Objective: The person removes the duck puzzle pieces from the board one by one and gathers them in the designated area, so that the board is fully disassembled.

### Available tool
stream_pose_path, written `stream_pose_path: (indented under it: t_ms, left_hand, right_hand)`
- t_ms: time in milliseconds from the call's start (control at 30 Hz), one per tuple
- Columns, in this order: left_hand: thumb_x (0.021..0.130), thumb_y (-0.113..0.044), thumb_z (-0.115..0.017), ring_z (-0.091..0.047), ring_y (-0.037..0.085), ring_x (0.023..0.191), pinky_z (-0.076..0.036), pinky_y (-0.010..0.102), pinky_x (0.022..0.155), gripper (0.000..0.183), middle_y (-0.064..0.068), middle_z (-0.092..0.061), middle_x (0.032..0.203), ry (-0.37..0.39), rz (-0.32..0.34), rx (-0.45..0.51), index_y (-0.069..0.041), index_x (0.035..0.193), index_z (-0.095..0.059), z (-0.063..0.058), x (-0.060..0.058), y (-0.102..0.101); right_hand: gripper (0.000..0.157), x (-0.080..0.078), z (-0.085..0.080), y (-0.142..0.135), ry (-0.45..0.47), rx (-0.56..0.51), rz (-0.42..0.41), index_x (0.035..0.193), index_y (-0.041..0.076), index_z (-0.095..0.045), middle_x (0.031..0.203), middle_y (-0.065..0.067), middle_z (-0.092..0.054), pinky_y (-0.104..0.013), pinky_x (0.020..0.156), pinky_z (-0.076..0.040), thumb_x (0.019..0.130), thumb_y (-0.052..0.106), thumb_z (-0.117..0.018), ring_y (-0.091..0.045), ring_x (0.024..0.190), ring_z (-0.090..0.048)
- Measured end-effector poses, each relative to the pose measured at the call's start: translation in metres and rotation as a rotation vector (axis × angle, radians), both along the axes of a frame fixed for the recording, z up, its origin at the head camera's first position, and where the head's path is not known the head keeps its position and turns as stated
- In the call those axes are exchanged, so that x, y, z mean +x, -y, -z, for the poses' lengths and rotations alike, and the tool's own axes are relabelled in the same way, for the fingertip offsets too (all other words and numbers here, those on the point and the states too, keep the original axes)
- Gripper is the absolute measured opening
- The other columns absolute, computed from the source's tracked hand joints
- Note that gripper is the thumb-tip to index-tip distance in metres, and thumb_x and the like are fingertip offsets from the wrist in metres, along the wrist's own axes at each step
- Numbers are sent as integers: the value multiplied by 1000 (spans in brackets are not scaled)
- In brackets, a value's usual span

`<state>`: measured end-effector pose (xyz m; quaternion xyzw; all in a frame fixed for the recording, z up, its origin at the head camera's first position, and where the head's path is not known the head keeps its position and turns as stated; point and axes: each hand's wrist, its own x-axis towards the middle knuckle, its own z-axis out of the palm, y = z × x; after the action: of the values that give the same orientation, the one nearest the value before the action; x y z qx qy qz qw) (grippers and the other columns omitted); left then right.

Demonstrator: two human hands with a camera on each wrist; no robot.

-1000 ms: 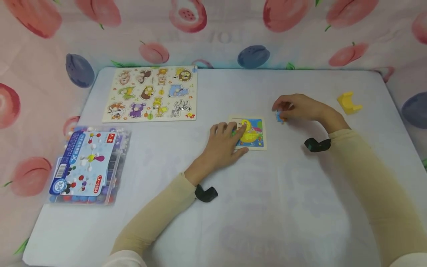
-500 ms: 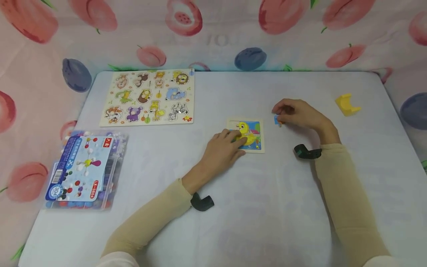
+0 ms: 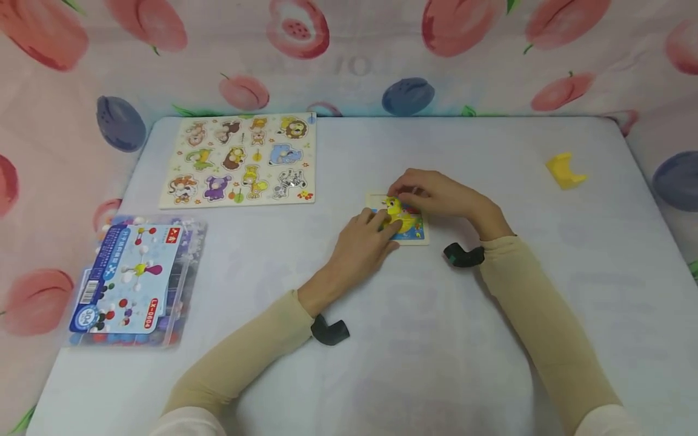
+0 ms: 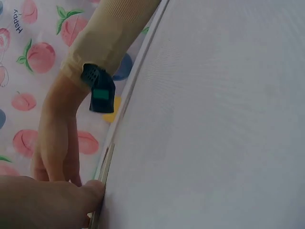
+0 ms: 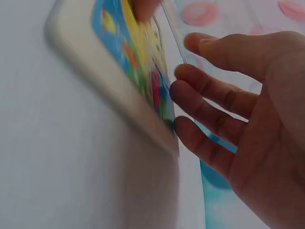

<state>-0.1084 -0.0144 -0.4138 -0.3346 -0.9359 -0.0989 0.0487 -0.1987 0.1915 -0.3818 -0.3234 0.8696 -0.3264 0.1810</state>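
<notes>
A small wooden duck puzzle (image 3: 417, 240) in a cream frame lies mid-table; its upper left shows a bare cream strip. My left hand (image 3: 360, 245) lies spread over its left side, fingertips touching the picture and thumb along the front edge. In the left wrist view, that thumb (image 4: 93, 193) touches the board's edge. Over the puzzle's upper right is my right hand (image 3: 442, 197), which pinches a small blue-and-orange puzzle piece, now hidden by the fingers. In the right wrist view, its thumb (image 5: 228, 50) and index fingertip come together while the other fingers hang beside the puzzle.
An animal knob puzzle (image 3: 240, 160) lies at the back left. In front of it is a clear case of molecule-model parts (image 3: 136, 281). A yellow cradle-shaped block (image 3: 565, 171) sits at the back right. Fruit-print cloth (image 3: 349, 36) hangs behind the white table (image 3: 414, 351).
My right hand has moved left from the table to above the puzzle. The small blue piece that showed at its fingertips is out of sight. The left hand stays on the board.
</notes>
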Motion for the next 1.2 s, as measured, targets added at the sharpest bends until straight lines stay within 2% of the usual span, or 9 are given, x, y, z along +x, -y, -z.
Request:
stream_pose_path:
  t_ms: [100, 200, 433, 667, 967, 1200]
  left_hand:
    - [97, -37, -49, -47, 22, 106, -46, 32, 88, 46, 3, -51, 119, -23, 7, -56, -17, 139, -49, 2, 1, -3]
    - [98, -37, -46, -44, 22, 107, -44, 34, 92, 49, 3, -48, 120, -23, 3, -101, -15, 141, -45, 2, 1, -6]
    - [98, -35, -47, -44, 22, 111, -43, 35, 96, 47, 3, -47, 126, 0, 3, -155, -14, 140, -45, -7, 1, -9]
    - [97, -34, -49, -44, 23, 116, -44, 36, 96, 46, 3, -48, 128, 7, -3, -128, -14, 139, -47, -6, 2, -6]
    - [97, -32, -50, -45, 22, 114, -43, 37, 98, 45, 2, -49, 132, 5, -1, -79, -12, 137, -49, -5, 2, -6]
    - [95, -36, -45, -43, 22, 112, -42, 38, 97, 50, 1, -49, 128, 2, -71, -215, -15, 141, -43, -7, 2, -19]
  right_hand:
    - [25, -4, 3, 13, -7, 26, -82, 117, 13, -64, 91, -3, -55, -27, 69, -44, 98, 14, -50, -14, 69, -51]
    - [26, -9, 7, 14, -34, 45, -110, 117, 16, -66, 89, -2, -53, -26, 67, -43, 98, 12, -48, -13, 66, -49]
    - [31, -10, 7, 13, -105, 84, -113, 118, 15, -66, 86, -3, -53, -27, 65, -42, 96, 6, -46, -12, 63, -48]
    - [28, -11, 10, 19, -109, 114, -101, 111, 17, -66, 85, -2, -52, -29, 69, -42, 96, 8, -44, -12, 63, -48]
    - [23, -15, 16, 13, -42, 19, -73, 109, 19, -64, 91, -2, -54, -28, 66, -44, 99, 11, -46, -14, 65, -49]
    - [23, -17, 17, 7, -7, -54, -51, 111, 19, -66, 98, 1, -60, -27, 70, -42, 98, 10, -48, -14, 77, -49]
